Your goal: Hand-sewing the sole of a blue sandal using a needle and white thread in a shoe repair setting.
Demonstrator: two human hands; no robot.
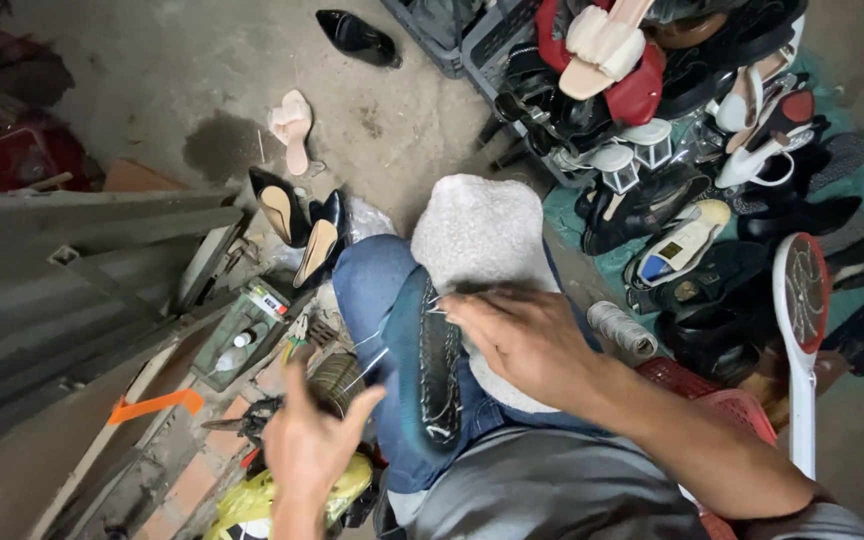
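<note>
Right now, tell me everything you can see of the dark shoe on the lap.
The dark shoe lies sole-up along the person's jeans-clad thigh, lengthwise away from the body. Its black ridged sole is ringed by a teal-looking edge; material looks rubbery, though motion blurs it. The right hand rests at its far end beside a white fleecy cloth. Pale thread runs from the shoe toward the raised left hand.

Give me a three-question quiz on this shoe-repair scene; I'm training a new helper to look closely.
1. True or false: the dark shoe lies sole-up on the person's lap.
2. Which hand touches the shoe: A left hand, B right hand?
3. What pale thing lies under the right hand, on the knee?

Key: 1 true. 2 B; the left hand is raised apart, drawing thread. 3 a fuzzy white cloth.
</note>
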